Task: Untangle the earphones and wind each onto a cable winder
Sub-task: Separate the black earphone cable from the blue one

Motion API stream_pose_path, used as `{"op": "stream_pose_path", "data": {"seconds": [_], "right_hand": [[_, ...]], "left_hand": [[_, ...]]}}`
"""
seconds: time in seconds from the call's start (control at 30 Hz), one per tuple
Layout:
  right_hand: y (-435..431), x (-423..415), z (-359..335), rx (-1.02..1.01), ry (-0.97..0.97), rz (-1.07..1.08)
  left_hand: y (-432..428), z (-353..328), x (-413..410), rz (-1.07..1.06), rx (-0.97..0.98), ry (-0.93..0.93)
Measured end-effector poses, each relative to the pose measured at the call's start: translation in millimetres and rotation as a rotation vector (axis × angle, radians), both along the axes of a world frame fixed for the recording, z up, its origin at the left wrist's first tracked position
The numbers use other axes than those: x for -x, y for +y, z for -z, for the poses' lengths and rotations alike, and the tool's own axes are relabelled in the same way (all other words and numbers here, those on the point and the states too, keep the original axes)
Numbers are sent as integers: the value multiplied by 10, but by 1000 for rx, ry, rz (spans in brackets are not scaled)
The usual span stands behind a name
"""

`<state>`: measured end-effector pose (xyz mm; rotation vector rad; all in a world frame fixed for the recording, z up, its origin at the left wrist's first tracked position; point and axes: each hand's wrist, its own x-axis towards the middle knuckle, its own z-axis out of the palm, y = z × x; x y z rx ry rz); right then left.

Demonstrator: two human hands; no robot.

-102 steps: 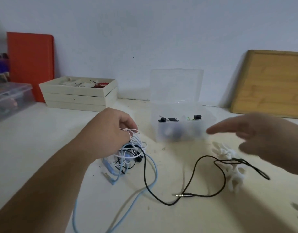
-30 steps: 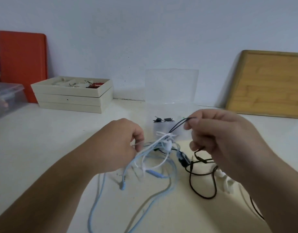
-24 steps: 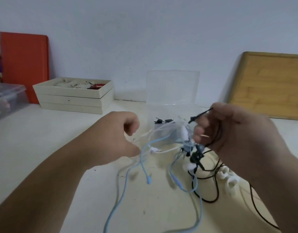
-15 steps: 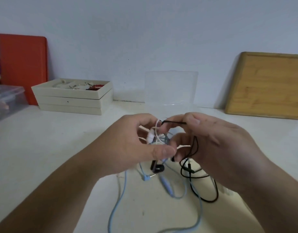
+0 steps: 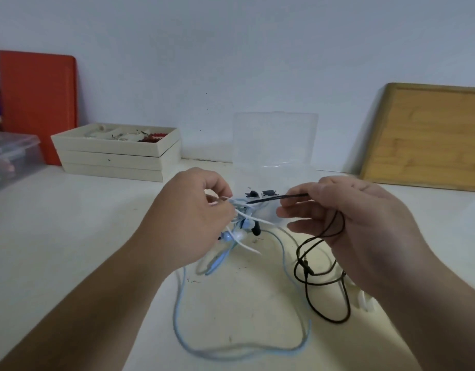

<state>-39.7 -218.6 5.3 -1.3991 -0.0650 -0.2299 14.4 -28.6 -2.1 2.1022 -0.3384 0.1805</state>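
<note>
Above the white table, my left hand [image 5: 196,218] grips a knot of white and light-blue earphone cords [image 5: 241,223]. From the knot a black cord [image 5: 268,198] runs tight to my right hand [image 5: 346,220], which pinches it between thumb and forefinger. The rest of the black earphone cable [image 5: 311,285] hangs from that hand and loops on the table. A long light-blue cable [image 5: 182,311] trails from the knot across the table toward me. A white cable winder [image 5: 363,299] lies on the table, mostly hidden behind my right wrist.
A clear plastic box [image 5: 273,156] with its lid up stands just behind my hands. Stacked cream trays [image 5: 115,153] and a red board [image 5: 38,103] are at the back left, a clear bin [image 5: 11,153] at the far left, a wooden board [image 5: 429,135] at the back right.
My hands were close together around the knot; they have now drawn apart, the right one pulling a length of black cord out to the right.
</note>
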Motion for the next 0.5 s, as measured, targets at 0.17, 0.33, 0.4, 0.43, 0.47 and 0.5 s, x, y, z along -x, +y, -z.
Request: {"op": "stream_pose_path", "data": {"seconds": [0.17,0.33,0.4,0.43,0.47,0.5], "right_hand": [[2,15,-6,-41,35,-58],[43,12,4,-112,63,-120],[42,9,-2,-142,56,-133],[38,10,-11,-155,54,-140],[35,11,-17,-159,51,-151],[38,12,-22,-159,47,-166]], "left_hand": [[30,28,-16,105,-164,10],[35,-48,19,261,-6,152],[44,-49,9,347,31,210],[52,-32,-2,358,70,244],[58,-16,-16,346,113,268],[69,-1,-39,344,129,275]]}}
